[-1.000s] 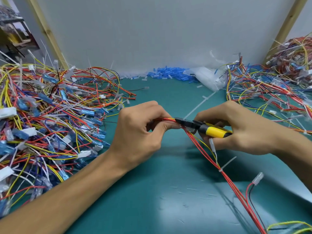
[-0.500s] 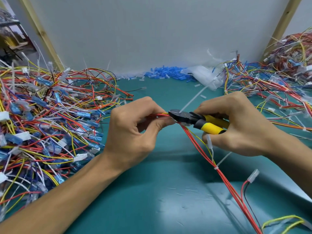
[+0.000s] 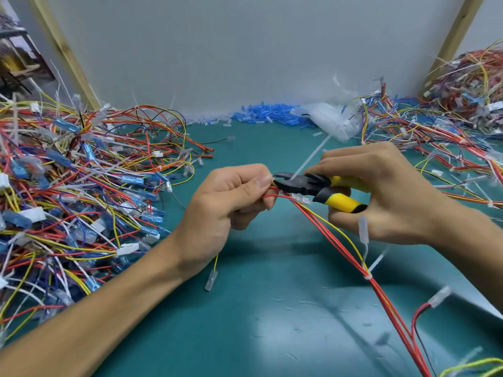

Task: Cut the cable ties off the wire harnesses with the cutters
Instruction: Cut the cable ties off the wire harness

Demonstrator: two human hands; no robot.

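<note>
Wire harness (image 3: 322, 231) of red and yellow leads runs up from the lower right corner over a green table (image 3: 258, 308). A white cable tie (image 3: 368, 276) still binds it partway along. The left hand (image 3: 231, 202) has its fingers curled and pinches the harness end between thumb and forefinger, above the table. A loose yellow lead with a clear terminal (image 3: 211, 280) dangles below that hand. The right hand (image 3: 381, 191) is wrapped round the yellow-and-black handles of the cutters (image 3: 313, 186). The black jaws point left and meet the bundle just beside the left thumb. A thin white strip (image 3: 310, 159) slants up and away from the jaws. How far the jaws are closed cannot be told.

Tangled heaps of harnesses flank the hands: a left pile (image 3: 81, 186) and a right pile (image 3: 422, 148). Further back lie a scatter of blue sleeves (image 3: 269, 115) and a clear plastic bag (image 3: 326, 118), against a grey wall (image 3: 245, 50).
</note>
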